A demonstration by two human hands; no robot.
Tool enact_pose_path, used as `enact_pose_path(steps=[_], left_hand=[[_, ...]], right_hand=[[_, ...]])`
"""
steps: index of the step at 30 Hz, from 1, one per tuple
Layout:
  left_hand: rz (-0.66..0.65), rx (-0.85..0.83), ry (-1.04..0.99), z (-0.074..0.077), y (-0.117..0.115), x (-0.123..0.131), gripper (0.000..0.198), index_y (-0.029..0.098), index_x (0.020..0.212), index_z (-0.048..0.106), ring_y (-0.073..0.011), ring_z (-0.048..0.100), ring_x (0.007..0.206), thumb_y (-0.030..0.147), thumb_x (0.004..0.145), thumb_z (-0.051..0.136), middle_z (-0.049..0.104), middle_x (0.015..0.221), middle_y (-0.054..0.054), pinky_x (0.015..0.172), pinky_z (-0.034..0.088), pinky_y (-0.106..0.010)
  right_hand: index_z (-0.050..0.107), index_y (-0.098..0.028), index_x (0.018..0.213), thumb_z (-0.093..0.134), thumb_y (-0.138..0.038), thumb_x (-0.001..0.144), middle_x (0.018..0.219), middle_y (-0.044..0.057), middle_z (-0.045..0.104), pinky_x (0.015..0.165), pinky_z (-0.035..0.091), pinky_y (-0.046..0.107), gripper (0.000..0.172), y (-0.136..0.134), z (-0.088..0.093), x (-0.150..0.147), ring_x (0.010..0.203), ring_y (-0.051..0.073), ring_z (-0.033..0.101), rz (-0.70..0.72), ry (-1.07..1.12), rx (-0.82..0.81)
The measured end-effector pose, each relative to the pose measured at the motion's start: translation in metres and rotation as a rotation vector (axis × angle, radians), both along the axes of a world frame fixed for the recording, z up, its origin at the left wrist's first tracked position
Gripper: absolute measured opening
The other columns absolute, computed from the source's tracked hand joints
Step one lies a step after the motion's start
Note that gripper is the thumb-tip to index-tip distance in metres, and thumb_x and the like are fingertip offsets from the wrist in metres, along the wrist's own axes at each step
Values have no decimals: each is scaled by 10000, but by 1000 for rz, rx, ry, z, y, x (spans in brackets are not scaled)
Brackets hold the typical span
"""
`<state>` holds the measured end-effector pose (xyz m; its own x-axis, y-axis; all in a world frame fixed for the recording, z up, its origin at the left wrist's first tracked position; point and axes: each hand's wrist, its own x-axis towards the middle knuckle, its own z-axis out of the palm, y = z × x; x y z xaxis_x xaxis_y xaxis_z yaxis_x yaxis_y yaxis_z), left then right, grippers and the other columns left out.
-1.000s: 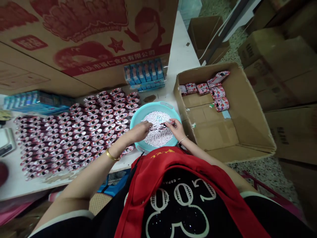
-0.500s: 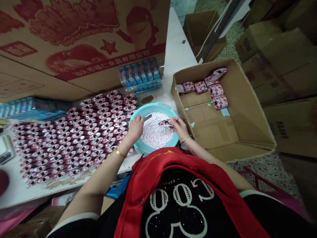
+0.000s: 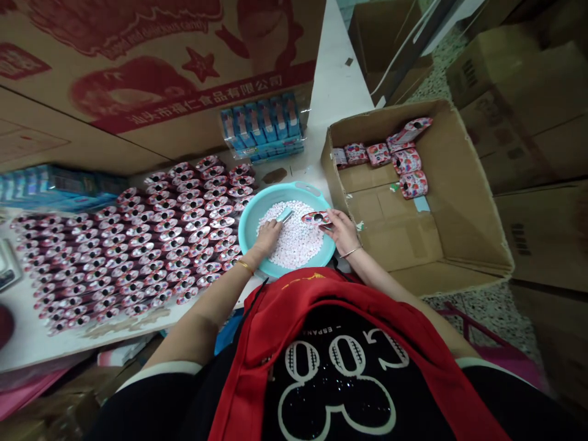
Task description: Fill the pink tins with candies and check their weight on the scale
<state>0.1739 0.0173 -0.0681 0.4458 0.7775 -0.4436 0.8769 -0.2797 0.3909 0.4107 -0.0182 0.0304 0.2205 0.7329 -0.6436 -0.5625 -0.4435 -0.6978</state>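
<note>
From the head camera, looking down: the left hand (image 3: 269,234) sits in the teal basin (image 3: 253,211), fingers curled around a small silvery scoop (image 3: 285,215) whose end lies on the heap of white candies (image 3: 296,242). The right hand (image 3: 340,228) is over the basin's right rim, thumb and fingers pinched shut on an open pink pouch (image 3: 316,218), which it holds level just above the candies, mouth turned toward the scoop. Scoop and pouch are near each other but apart. A gold bangle (image 3: 245,266) shows on the left wrist, a thin bracelet (image 3: 350,252) on the right.

The basin rests on the white desk (image 3: 337,86), right at its near edge. To the left of the basin, touching its rim, rows upon rows of the same pink pouches (image 3: 138,245) lie overlapped across the desk. Behind the basin stands a wrapped pack of blue boxes (image 3: 261,131); more blue boxes (image 3: 59,187) lie far left. A big printed carton (image 3: 138,73) with red artwork leans over the back of the desk.

To the right, hard against the desk's edge, an open cardboard box (image 3: 459,245) holds a few filled pink packets (image 3: 399,159) lined along its far wall. More brown cartons (image 3: 519,110) stand on the speckled floor beyond. In the foreground, the person's red apron (image 3: 294,318) over a black printed shirt.
</note>
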Motion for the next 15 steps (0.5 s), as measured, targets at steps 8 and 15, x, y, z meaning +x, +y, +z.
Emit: enact_pose_path(steps=[8, 15], left_hand=[[1, -128, -162, -6, -25, 17, 400, 195, 1032, 598, -240, 483, 1024, 6, 740, 400, 561, 1090, -96, 920, 397, -409], [-13, -332, -360, -1, -55, 39, 359, 155, 928, 623, -172, 529, 904, 13, 674, 412, 593, 934, -49, 875, 433, -315]], right_hand=[[585, -240, 806, 775, -480, 630, 806, -42, 638, 723, 543, 273, 353, -2, 4, 2, 736, 112, 616, 43, -41, 16], [581, -231, 783, 797, -471, 602, 785, -47, 631, 709, 546, 262, 370, -4, 3, 1, 711, 102, 610, 28, -32, 11]])
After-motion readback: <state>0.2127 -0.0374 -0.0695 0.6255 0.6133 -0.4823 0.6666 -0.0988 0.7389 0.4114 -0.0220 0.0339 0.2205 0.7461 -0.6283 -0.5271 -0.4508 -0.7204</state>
